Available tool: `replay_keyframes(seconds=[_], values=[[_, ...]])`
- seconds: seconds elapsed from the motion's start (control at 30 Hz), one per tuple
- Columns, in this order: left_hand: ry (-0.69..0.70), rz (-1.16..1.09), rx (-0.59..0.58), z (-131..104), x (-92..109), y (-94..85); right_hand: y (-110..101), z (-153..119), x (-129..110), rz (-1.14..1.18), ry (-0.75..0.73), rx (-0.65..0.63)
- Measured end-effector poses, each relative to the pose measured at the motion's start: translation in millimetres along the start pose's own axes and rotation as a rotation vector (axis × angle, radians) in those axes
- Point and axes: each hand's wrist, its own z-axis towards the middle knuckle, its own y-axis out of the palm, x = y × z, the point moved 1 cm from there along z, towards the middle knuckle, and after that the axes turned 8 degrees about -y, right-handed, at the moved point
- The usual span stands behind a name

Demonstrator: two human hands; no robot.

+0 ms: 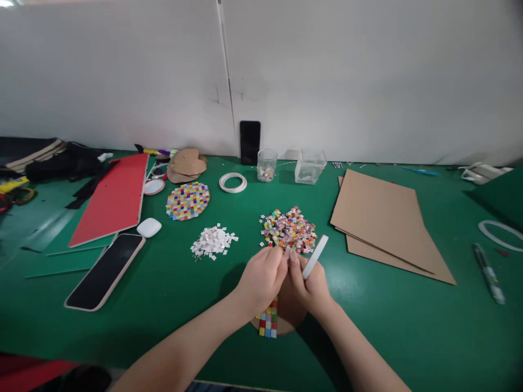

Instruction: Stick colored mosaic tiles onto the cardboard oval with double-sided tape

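Note:
My left hand (263, 276) is closed in a pinch, its fingertips meeting those of my right hand (311, 283); whatever small thing lies between them is hidden. A flat white strip (316, 257) sticks up from my right hand, whose fingers are closed around it. Beneath both hands lies a round cardboard piece (292, 313), partly covered on its left by rows of coloured mosaic tiles (268, 321). Just beyond my fingertips is a heap of loose mosaic tiles (289, 228). A pile of small white squares (214, 242) lies to the left.
A tile-covered disc (188, 201), a white tape roll (232, 183), a clear cup (267, 166) and a clear box (309, 167) stand farther back. Cardboard sheets (378, 218) lie right, with a pen (489, 274) beyond. Left are a phone (105, 272) and a red board (112, 201).

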Motion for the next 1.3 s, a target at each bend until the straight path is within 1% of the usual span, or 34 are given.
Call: replay_keyframes(seconds=[0.2, 0.3, 0.43, 0.6, 0.73, 0.87, 1.07, 1.17, 1.3], values=[[-0.151, -0.219, -0.090, -1.6, 3.0, 1.1, 2.0, -0.8, 0.9, 0.058, 0.091, 0.028], [-0.184, -0.260, -0.108, -2.3, 5.2, 0.3, 2.0, -0.9, 1.1, 0.098, 0.144, 0.047], [-0.184, -0.204, -0.113, -4.1, 6.5, 1.4, 2.8, -2.6, 0.6, 0.134, 0.192, 0.069], [-0.171, -0.142, -0.082, -7.0, 6.8, 4.7, 3.0, -3.0, -2.0, 0.167, 0.208, 0.074], [-0.134, -0.097, -0.034, -8.1, 7.5, 4.9, 2.7, -2.2, -2.8, 0.098, 0.199, 0.058], [-0.099, -0.047, -0.030, -7.8, 8.0, 4.3, 4.3, -3.0, -2.9, 0.032, 0.180, 0.029], [-0.107, -0.014, -0.042, -8.0, 9.1, 3.7, 6.8, -4.7, -4.4, -0.119, 0.112, 0.060], [-0.102, 0.021, -0.020, -8.1, 9.1, 4.5, 8.0, -4.0, -7.2, -0.187, 0.102, 0.096], [-0.099, 0.062, 0.023, -7.8, 7.7, 6.6, 9.8, -2.6, -10.8, -0.211, 0.088, 0.114]])
